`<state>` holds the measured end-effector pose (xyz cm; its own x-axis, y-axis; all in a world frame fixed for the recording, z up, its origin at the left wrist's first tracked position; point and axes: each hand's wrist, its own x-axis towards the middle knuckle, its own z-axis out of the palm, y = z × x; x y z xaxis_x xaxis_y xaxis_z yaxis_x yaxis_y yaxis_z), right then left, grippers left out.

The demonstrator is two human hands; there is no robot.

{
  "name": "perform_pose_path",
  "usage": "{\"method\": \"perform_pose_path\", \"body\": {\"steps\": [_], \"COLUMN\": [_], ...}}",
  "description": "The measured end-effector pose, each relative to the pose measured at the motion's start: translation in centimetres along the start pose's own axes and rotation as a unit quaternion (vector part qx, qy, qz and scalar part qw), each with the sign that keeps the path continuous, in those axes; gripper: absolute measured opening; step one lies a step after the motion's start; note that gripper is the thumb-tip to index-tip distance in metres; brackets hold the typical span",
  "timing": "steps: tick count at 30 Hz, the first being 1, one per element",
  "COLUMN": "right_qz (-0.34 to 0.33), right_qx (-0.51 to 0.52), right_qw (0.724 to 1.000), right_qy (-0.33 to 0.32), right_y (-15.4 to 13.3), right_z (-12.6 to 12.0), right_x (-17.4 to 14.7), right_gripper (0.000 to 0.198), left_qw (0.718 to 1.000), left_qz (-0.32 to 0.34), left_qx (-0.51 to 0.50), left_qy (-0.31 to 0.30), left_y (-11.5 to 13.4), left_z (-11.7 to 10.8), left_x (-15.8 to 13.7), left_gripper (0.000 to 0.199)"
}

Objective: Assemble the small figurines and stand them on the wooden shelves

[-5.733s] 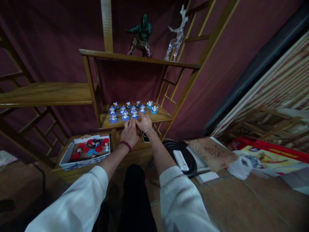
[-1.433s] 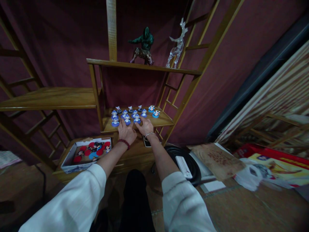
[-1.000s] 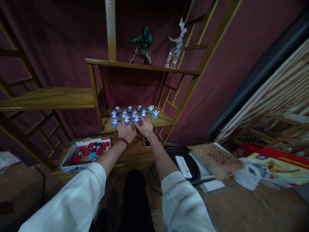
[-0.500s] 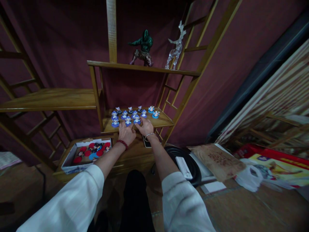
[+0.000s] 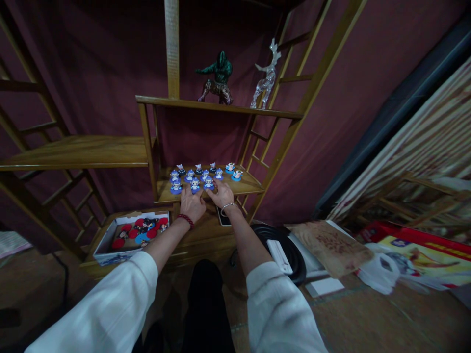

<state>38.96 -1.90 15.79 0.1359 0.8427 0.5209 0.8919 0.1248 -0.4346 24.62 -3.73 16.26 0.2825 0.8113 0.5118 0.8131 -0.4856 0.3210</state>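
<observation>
On the low wooden shelf (image 5: 243,185), small figurines with purple hats and round purple bases stand upright in rows. My left hand (image 5: 192,205), with a red bead bracelet, reaches the front row. Its thumb and fingers are around the base of the middle purple-hatted figurine (image 5: 195,185). My right hand (image 5: 221,195), wearing a silver bangle, has thumb and finger at the front and right side of the neighbouring purple-hatted figurine (image 5: 208,183). Fingertips are partly hidden. Behind stand small figurines on dark bases (image 5: 198,169); blue-based figurines (image 5: 237,175) are at the right.
An open box (image 5: 106,240) with several red- and blue-based figurines sits lower left. A phone (image 5: 222,216) lies below my right wrist. Overhead, a green figure statue (image 5: 221,71) and a clear deer statue (image 5: 265,81) stand on the upper shelf (image 5: 221,104). A coiled black hose (image 5: 300,260) lies right.
Both hands stay at the same front-row figurines, with only slight finger movement. The view has shifted a little; the figurines keep their places.
</observation>
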Motion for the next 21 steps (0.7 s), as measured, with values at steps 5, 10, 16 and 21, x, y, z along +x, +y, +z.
{"method": "perform_pose_path", "body": {"steps": [5,10,16,21], "right_qz": [-0.003,-0.001,-0.008,-0.016], "right_qx": [-0.001,-0.004,0.003,0.016], "right_qw": [1.0,1.0,1.0,1.0], "right_qy": [0.001,0.0,0.005,0.018], "right_y": [-0.2,-0.2,0.0,0.2], "right_z": [-0.1,-0.1,0.0,0.3], "right_x": [-0.1,-0.1,-0.2,-0.3], "right_gripper": [0.043,0.043,0.046,0.044], "left_qw": [1.0,1.0,0.999,0.998], "left_qz": [0.01,0.004,0.013,0.038], "left_qx": [-0.009,-0.017,-0.027,-0.027], "left_qy": [0.01,0.017,0.023,0.04], "left_y": [-0.2,-0.2,-0.3,-0.5], "left_z": [-0.1,0.0,0.0,-0.4], "left_x": [0.1,0.0,-1.2,-3.2], "left_gripper": [0.038,0.039,0.042,0.046]}}
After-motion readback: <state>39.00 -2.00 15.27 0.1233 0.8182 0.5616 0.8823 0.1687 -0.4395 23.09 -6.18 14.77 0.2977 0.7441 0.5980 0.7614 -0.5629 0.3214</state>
